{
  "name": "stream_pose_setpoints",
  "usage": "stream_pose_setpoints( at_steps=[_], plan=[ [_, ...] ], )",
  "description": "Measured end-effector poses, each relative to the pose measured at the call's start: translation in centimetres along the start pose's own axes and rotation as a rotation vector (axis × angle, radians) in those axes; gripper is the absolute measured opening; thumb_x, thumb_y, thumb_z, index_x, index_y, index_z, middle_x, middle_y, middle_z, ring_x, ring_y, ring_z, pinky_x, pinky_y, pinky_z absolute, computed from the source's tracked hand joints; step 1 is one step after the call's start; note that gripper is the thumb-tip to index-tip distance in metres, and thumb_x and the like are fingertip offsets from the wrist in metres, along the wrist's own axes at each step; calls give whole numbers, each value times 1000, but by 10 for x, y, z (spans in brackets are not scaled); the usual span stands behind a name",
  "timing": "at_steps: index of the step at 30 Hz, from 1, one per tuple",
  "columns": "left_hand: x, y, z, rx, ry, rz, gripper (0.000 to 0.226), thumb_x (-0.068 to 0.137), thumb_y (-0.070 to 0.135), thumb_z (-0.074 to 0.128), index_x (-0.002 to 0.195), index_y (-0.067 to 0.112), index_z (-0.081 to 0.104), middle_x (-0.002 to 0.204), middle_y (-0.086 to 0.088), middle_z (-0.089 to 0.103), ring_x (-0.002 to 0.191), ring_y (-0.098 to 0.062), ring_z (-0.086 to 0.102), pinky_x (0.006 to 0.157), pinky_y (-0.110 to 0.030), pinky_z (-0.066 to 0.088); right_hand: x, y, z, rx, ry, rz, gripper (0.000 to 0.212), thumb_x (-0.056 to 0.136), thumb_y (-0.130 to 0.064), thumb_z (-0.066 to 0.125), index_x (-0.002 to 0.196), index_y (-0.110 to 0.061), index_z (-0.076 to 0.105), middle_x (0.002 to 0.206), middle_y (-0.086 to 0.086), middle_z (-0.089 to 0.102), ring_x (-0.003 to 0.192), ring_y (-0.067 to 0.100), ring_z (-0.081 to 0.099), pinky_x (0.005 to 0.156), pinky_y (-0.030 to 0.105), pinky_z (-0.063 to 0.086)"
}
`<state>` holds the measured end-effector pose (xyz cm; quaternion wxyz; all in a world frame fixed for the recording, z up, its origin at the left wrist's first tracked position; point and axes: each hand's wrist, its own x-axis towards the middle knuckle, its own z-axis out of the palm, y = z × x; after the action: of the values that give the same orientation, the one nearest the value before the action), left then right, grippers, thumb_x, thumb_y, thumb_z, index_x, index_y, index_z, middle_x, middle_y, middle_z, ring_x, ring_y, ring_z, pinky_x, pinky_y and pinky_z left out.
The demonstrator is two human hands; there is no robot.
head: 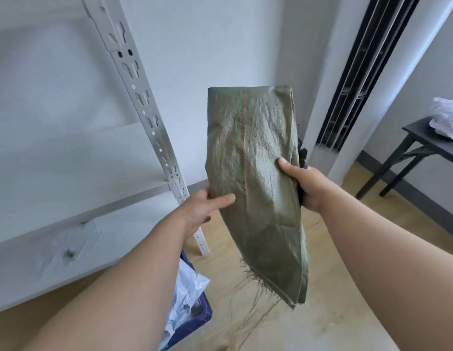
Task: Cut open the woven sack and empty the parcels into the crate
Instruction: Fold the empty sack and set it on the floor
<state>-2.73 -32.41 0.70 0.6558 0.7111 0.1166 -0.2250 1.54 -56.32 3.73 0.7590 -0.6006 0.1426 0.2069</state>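
The green woven sack (256,173) is folded flat and limp, held up in front of me with its frayed cut edge hanging down. My left hand (205,209) pinches its left edge. My right hand (304,183) grips its right edge, thumb on the front, and a dark object shows behind those fingers; I cannot tell what it is. Down at the lower left sits the blue crate (200,315), half hidden by my left forearm, with white plastic parcels (187,292) inside it.
A white metal shelving unit (142,102) stands at the left, its shelf carrying scraps of clear plastic. A dark folding table (423,145) with white wrapping on it stands at the right. Loose green fibres lie on the wooden floor (245,312).
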Motion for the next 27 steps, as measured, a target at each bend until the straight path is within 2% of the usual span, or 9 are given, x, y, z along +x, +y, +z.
stream_pose_setpoints(
  at_steps=[2, 5, 7, 11, 13, 16, 20, 24, 27],
  plan=[
    [15, -6, 1, 45, 83, 2, 42, 76, 20, 80, 115, 18, 64, 114, 2, 69, 100, -10, 63, 87, -28, 46, 13, -10, 9, -50, 39, -7, 26, 84, -29, 73, 99, -9, 65, 86, 6, 71, 72, 19, 68, 65, 31, 60],
    [47, 3, 1, -74, 200, 29, 24, 80, 10, 76, 103, 9, 68, 96, -10, 74, 83, -20, 71, 79, -30, 57, 37, -15, 14, -191, 129, -50, 29, 79, -35, 78, 93, -15, 63, 84, 1, 70, 69, 14, 67, 55, 24, 58],
    [70, 17, -4, -142, 266, 52, 26, 84, 12, 73, 108, 8, 64, 94, -9, 73, 80, -21, 70, 71, -29, 56, 58, -15, 10, -326, 183, -88, 43, 74, -47, 79, 101, -19, 62, 93, -3, 67, 77, 12, 64, 64, 25, 53],
    [113, 34, -6, -90, 306, 90, 34, 87, 21, 70, 115, 16, 51, 107, 2, 62, 95, -17, 57, 83, -29, 40, 102, -12, -5, -525, 389, -137, 84, 66, -61, 77, 132, -16, 51, 121, -2, 60, 109, 20, 58, 96, 38, 47],
    [136, 42, -3, -109, 320, 76, 29, 91, 20, 66, 112, 22, 46, 93, 8, 55, 89, -13, 50, 84, -27, 34, 125, -11, -8, -593, 345, -124, 92, 63, -62, 78, 137, -17, 47, 130, -4, 56, 119, 22, 55, 102, 39, 45],
    [172, 60, -2, -217, 328, 16, 23, 91, 16, 64, 110, 18, 50, 90, 4, 58, 90, -18, 59, 76, -27, 41, 163, -9, -17, -592, 143, 10, 99, 53, -63, 84, 135, -23, 45, 125, -10, 55, 109, 21, 60, 91, 35, 51],
    [220, 102, -10, -337, 307, -137, 22, 92, 20, 63, 111, 10, 61, 95, -11, 67, 76, -21, 64, 60, -29, 46, 218, -18, -42, -432, -133, 223, 81, 59, -43, 88, 125, -14, 51, 108, 3, 69, 91, 24, 71, 82, 40, 59],
    [275, 132, -12, -349, 345, -146, 26, 86, 38, 62, 94, 14, 70, 83, -8, 71, 72, -24, 68, 73, -33, 53, 269, -31, -49, -247, -324, 366, 52, 73, -35, 77, 116, -8, 61, 98, 9, 75, 84, 23, 73, 74, 32, 59],
    [303, 131, -13, -402, 293, -112, 42, 85, 54, 58, 104, 18, 71, 96, -11, 73, 84, -27, 70, 84, -37, 52, 310, -36, -43, -197, -278, 417, 28, 78, -25, 78, 97, -7, 69, 86, 8, 76, 74, 22, 73, 67, 30, 58]
  ],
)
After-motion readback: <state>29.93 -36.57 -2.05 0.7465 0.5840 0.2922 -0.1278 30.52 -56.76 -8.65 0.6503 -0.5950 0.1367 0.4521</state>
